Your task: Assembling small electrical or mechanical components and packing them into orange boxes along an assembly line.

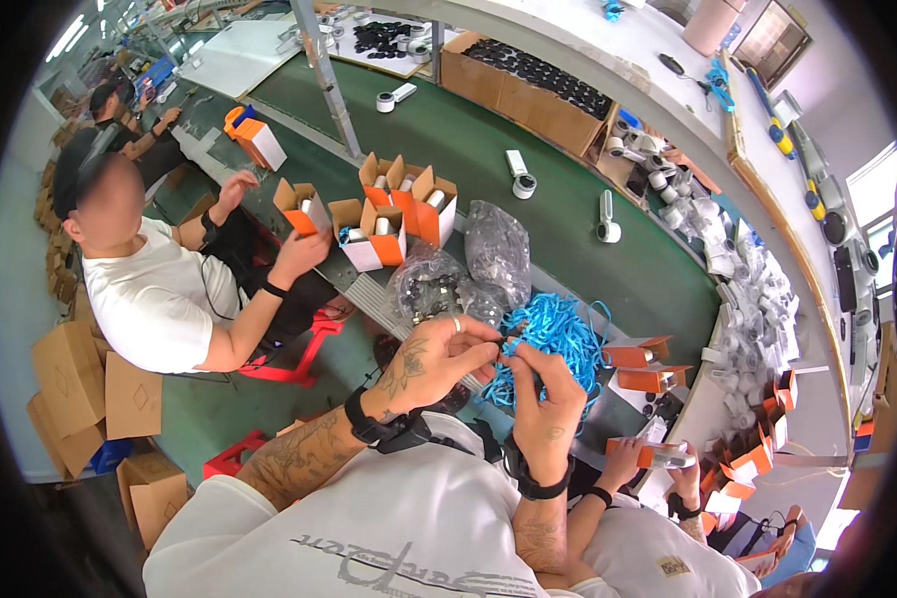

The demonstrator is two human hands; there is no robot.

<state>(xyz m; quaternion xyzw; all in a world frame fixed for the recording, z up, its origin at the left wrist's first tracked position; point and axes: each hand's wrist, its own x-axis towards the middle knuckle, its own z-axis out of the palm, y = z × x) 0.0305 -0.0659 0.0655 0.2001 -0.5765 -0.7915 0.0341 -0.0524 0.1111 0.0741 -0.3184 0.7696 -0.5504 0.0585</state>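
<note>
My left hand [446,354] and my right hand [550,391] meet fingertip to fingertip in front of my chest, both pinched. A small dark piece shows between the left fingertips, too small to name. A bit of blue strap [511,348] shows at the right fingertips. Just beyond my hands lies a tangled heap of blue straps [568,334]. Clear plastic bags stand behind the left hand; one bag [428,284] has small shiny parts in it, and a fuller bag [498,249] is beside it.
A green conveyor belt [568,224] runs past, carrying white handheld devices [608,219]. Orange-and-white boxes [374,239] stand open ahead left. A co-worker in a white shirt [154,289] handles a box at left; another's hands [623,463] hold a box at right. White parts [732,259] are piled far right.
</note>
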